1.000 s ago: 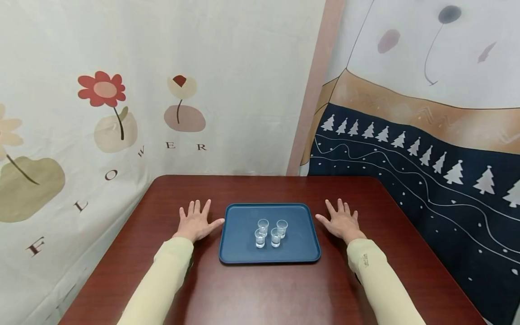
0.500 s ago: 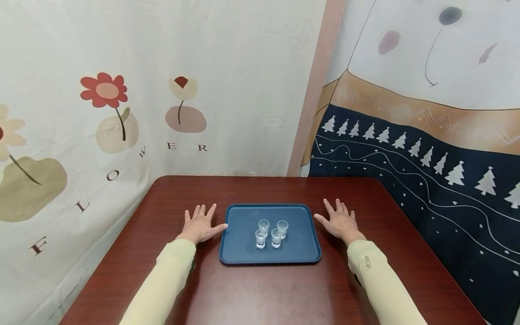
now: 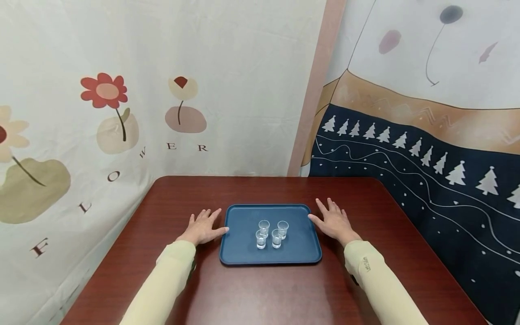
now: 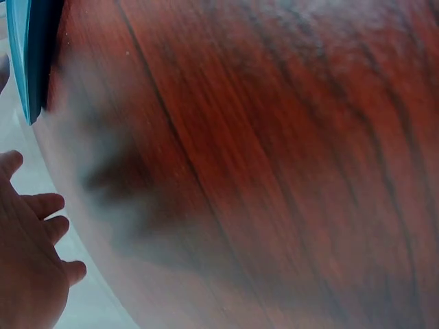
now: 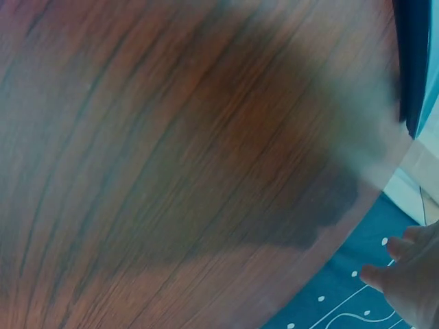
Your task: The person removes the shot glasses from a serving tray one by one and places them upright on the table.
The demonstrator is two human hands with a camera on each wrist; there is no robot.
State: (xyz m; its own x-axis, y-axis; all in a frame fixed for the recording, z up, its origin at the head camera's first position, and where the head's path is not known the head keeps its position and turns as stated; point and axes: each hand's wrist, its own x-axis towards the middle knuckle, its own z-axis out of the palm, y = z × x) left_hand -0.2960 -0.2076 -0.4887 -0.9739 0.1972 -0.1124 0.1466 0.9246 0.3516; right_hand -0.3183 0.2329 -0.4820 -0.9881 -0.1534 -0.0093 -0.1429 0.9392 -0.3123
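A blue rectangular tray (image 3: 240, 246) lies in the middle of the table in the head view. Several small clear shot glasses (image 3: 261, 240) stand upright in a cluster on it, slightly right of its centre. My left hand (image 3: 201, 229) is at the tray's left side, fingers spread, its thumb tip overlapping the rim. Opposite it, my right hand (image 3: 334, 222) has its thumb tip at the right rim and its fingers pointing away from me. Neither hand grips anything. Each wrist view catches a tray edge (image 4: 26, 65) and part of the hand (image 5: 415, 274) above the table.
The reddish-brown wooden table (image 3: 268, 298) has rounded far corners. Behind it hangs a pale curtain (image 3: 243, 90) with printed flowers and letters. A dark blue printed cloth (image 3: 386, 203) with white trees hangs along the right side.
Both hands have moved inward to the tray's side rims, the left one rightward and the right one leftward. The tray and glasses stay in place.
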